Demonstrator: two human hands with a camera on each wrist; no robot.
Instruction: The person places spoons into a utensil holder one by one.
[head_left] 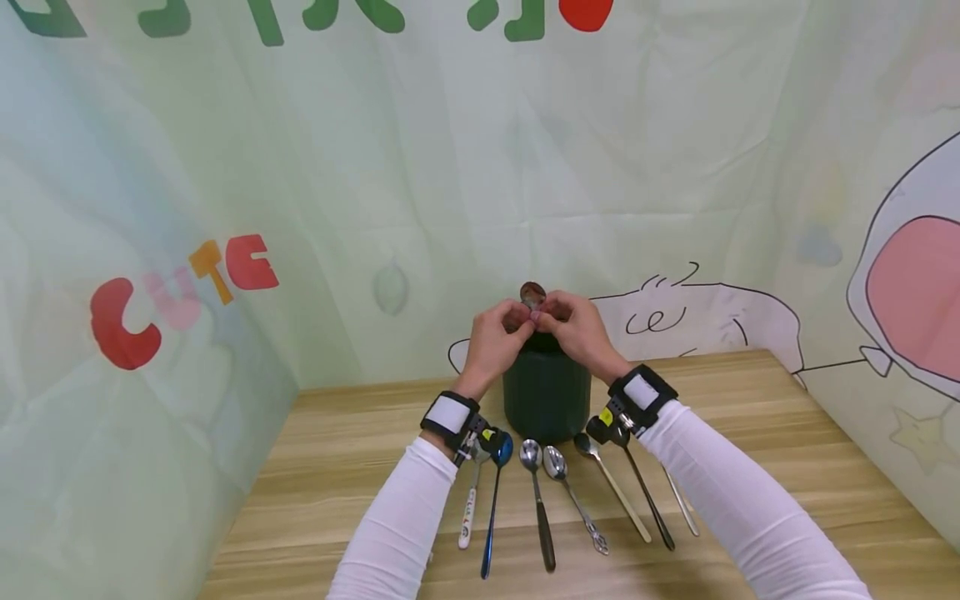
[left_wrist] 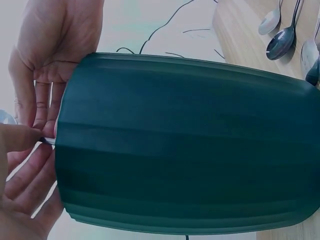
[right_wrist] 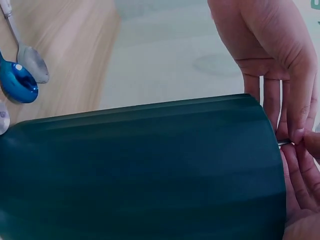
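Above the mouth of the dark green container (head_left: 547, 396), toward the back of the wooden table (head_left: 337, 467), both hands meet on one upright spoon (head_left: 532, 293), its bowl uppermost. The left hand (head_left: 495, 337) has thumb and fingertips bent in to pinch the stem just below the bowl, and the right hand (head_left: 576, 329) pinches it from the other side, the fingertips of both close together. The wrist views show a thin length of metal between fingers and rim; the stem seems to run down into the container, though its lower end is hidden.

Nearer the person, seven more spoons lie in a loose fan, handles pointing back toward the body. From left to right come a white-handled spoon (head_left: 467, 517), a blue spoon (head_left: 491, 500), a dark-handled spoon (head_left: 543, 517), an ornate silver spoon (head_left: 577, 502), a cream-handled spoon (head_left: 621, 496), a black spoon (head_left: 648, 492) and a slim silver spoon (head_left: 681, 504), partly covered by the right sleeve (head_left: 750, 500). Behind everything hangs a pale printed cloth (head_left: 450, 167)
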